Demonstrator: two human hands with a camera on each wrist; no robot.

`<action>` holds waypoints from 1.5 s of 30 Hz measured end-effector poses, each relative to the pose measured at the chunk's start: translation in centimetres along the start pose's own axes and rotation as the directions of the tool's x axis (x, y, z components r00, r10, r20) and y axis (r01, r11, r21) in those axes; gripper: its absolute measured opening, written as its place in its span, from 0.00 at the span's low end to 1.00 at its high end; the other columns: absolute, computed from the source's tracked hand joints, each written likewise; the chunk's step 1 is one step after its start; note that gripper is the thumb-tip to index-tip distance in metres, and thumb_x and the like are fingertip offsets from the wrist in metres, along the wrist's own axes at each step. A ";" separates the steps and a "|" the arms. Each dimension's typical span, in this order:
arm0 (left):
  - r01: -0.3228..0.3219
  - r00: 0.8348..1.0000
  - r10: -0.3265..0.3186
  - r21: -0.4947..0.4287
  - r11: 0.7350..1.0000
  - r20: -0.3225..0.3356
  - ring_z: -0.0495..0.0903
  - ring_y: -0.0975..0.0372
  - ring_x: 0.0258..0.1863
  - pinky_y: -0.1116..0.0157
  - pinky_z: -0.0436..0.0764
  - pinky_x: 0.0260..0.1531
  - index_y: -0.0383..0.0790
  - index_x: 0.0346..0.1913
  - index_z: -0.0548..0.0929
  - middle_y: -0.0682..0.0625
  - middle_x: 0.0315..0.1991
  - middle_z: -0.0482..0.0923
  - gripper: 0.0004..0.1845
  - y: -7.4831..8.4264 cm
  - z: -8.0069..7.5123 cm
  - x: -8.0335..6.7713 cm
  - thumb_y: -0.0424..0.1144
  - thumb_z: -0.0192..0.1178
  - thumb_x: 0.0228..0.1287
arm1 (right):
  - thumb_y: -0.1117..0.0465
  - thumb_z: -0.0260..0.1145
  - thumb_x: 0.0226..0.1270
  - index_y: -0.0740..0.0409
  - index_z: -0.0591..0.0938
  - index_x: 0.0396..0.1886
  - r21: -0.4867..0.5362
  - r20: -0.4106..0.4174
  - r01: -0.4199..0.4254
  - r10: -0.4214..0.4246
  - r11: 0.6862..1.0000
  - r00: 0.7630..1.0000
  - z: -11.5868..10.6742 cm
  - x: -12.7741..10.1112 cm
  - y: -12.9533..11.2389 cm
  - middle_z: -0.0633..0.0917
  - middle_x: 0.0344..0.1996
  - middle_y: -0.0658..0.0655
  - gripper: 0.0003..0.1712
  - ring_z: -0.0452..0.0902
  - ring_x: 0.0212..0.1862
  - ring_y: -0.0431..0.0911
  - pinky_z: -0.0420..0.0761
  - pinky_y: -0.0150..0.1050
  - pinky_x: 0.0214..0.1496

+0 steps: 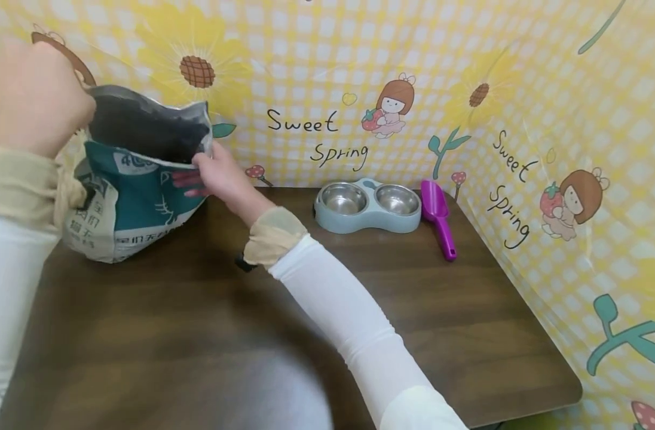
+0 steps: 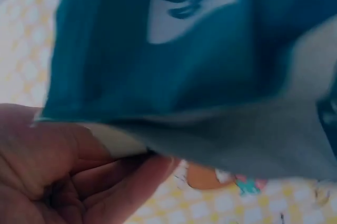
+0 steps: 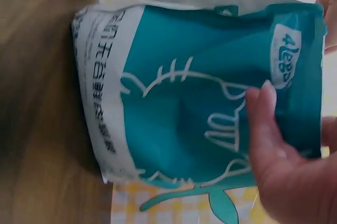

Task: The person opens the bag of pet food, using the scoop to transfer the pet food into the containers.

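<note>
We observe the left hand [image 1: 39,98] pinching the teal bag [image 1: 131,206] by its left rim, the right hand [image 1: 225,179] gripping the opposite edge; bag between them, mouth open.

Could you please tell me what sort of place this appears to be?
Probably a pet-feeding spot on a wooden tabletop: the twin-bowl feeder, purple scoop and open teal bag printed "4Legs" suggest it.

On the brown wood-grained table [image 1: 499,340] there stands a pale blue holder [image 1: 367,222] with two metal bowls [image 1: 345,200], a purple scoop [image 1: 437,210] lies just beside it, and whether the teal-and-white bag [image 1: 144,203] at left also rests there, I cannot tell.
</note>
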State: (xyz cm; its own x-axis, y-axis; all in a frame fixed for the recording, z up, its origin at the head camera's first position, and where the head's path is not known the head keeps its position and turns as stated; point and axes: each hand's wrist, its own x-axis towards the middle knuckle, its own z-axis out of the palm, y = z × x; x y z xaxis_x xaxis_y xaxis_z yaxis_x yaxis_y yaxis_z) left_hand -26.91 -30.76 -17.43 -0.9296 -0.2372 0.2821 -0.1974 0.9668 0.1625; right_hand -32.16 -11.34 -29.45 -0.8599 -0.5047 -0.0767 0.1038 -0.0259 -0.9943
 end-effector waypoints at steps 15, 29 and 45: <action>0.045 0.993 -0.072 -0.273 0.961 -0.090 0.78 0.25 0.56 0.32 0.79 0.55 0.32 0.55 0.91 0.29 0.55 0.88 0.21 6.8 3.7 -11.1 0.45 0.58 0.77 | 0.68 0.53 0.82 0.65 0.81 0.42 -0.273 -0.074 -0.124 0.108 0.954 0.991 -4.1 -7.1 3.2 0.85 0.18 0.58 0.10 0.79 0.14 0.44 0.82 0.35 0.19; 0.062 0.891 -0.197 -0.321 0.945 -0.409 0.83 0.27 0.47 0.34 0.77 0.46 0.35 0.44 0.95 0.31 0.43 0.92 0.18 6.9 5.6 -14.6 0.38 0.55 0.73 | 0.66 0.56 0.81 0.58 0.77 0.27 -0.279 -0.081 -0.097 0.078 0.955 0.994 -3.1 -10.3 6.3 0.80 0.10 0.53 0.16 0.79 0.12 0.43 0.76 0.34 0.18; -0.124 0.950 0.047 -0.235 0.964 -0.309 0.77 0.21 0.34 0.32 0.73 0.27 0.37 0.39 0.95 0.29 0.36 0.90 0.11 6.1 4.5 -15.3 0.38 0.64 0.67 | 0.64 0.53 0.85 0.60 0.80 0.45 -0.225 0.058 -0.115 0.132 0.968 0.990 -3.4 -11.1 5.4 0.86 0.16 0.53 0.09 0.82 0.16 0.42 0.69 0.33 0.20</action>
State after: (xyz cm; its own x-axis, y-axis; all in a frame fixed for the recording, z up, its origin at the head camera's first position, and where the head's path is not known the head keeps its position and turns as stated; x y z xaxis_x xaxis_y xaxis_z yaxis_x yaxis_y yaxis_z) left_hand -15.26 -20.78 -25.02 -0.7958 -0.2098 0.5680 -0.0018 0.9388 0.3444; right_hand -23.71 -2.97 -34.21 -0.8084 -0.5527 -0.2024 0.0875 0.2272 -0.9699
